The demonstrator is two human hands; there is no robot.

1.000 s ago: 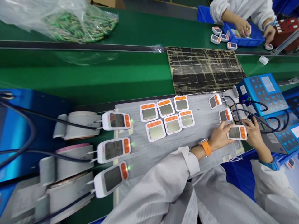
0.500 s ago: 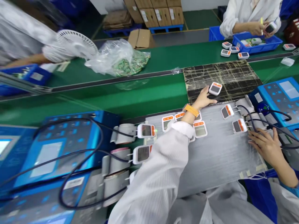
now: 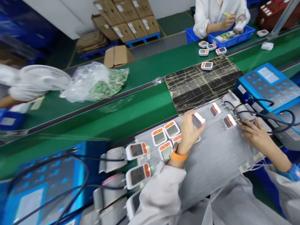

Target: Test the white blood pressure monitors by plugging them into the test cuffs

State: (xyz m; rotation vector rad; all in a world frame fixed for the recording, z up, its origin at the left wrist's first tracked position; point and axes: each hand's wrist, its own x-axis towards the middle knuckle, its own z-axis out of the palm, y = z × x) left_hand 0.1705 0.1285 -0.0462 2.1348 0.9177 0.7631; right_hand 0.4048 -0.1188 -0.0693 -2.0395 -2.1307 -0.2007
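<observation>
Near the far edge of the grey mat (image 3: 211, 168), my left hand (image 3: 188, 132) grips a white device with an orange strip (image 3: 198, 120), tilted between thumb and fingers. Several similar devices lie beside and partly under that hand, among them one with a pale screen (image 3: 159, 137). My right hand (image 3: 259, 139) rests with extended fingers on dark cables and a grey cuff at the mat's right; its fingertips are partly hidden. Just left of it, two devices (image 3: 229, 121) (image 3: 214, 110) are plugged in by thin white prongs.
A dark marbled board (image 3: 201, 84) lies beyond the mat, bearing one device (image 3: 207, 66). Blue testers (image 3: 269, 84) stand right and left. Devices on cuffs (image 3: 136, 150) line the left. Across the bench, a person handles parts above a blue bin (image 3: 231, 37). Bagged circuit boards (image 3: 110, 84) lie at upper left.
My left hand has drawn back from the marbled board to the mat and taken hold of a device. A device now lies at the board's far edge. The view has shifted and tilted.
</observation>
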